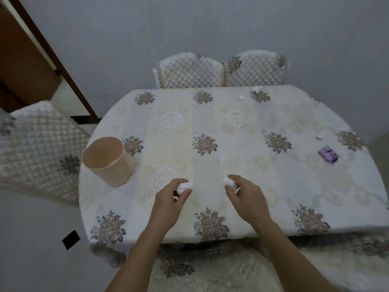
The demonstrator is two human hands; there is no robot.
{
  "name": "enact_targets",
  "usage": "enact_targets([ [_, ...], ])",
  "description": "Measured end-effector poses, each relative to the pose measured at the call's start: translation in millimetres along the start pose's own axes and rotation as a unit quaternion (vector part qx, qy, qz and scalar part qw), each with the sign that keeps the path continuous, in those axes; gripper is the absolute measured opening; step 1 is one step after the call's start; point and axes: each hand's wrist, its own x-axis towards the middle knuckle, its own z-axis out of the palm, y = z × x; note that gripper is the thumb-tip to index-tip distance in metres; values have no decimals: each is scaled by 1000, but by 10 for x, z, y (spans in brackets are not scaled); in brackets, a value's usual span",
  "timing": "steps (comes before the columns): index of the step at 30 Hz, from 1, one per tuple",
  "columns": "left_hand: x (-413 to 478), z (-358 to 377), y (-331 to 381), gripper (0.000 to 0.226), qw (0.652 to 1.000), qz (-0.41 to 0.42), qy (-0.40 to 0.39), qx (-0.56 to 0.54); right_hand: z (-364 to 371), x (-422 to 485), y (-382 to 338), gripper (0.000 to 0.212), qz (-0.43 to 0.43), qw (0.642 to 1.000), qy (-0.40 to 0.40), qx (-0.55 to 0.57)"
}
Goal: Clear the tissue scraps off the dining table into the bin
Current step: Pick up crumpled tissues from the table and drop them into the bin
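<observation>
White wads: left wad [185,186] & right wad [229,183], both crumpled tissue, held just above the table [210,125] nr its near edge.
Left hand [170,200]: fingers & thumb curled round left wad, clamped on it.
Right hand [246,196]: fingertips pinched together on right wad.
Bin [107,163]: tan cylinder, open top, upright on table by left edge; apart from left hand.
Loose scraps: far-edge scrap [257,88] at far edge; small scrap [241,97] just inside it; right-edge scrap [321,134] nr right edge.
Purple packet [328,155]: nr right edge, beside right-edge scrap, on its near side.
Cloth: cream w/ grey flower print, covers table.
Chairs: quilted; far-left chair [189,70] & far-right chair [256,68] at far edge, side chair [31,144] at left edge.
</observation>
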Motion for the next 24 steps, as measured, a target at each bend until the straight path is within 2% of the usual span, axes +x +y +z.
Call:
enact_targets([
  [4,-128,-32,427,14,998,33,48,-33,-362,-88,-313,14,-38,997,50,33],
  [10,-289,-157,818,12,992,90,81,-31,-719,-263,-616,11,-63,992,95,53],
  [15,-395,-267,929,8,988,106,103,-37,-820,-408,-703,10,-70,988,122,66],
  [24,-677,-540,823,8,980,105,166,-13,-706,-576,-851,12,-87,990,81,78],
])
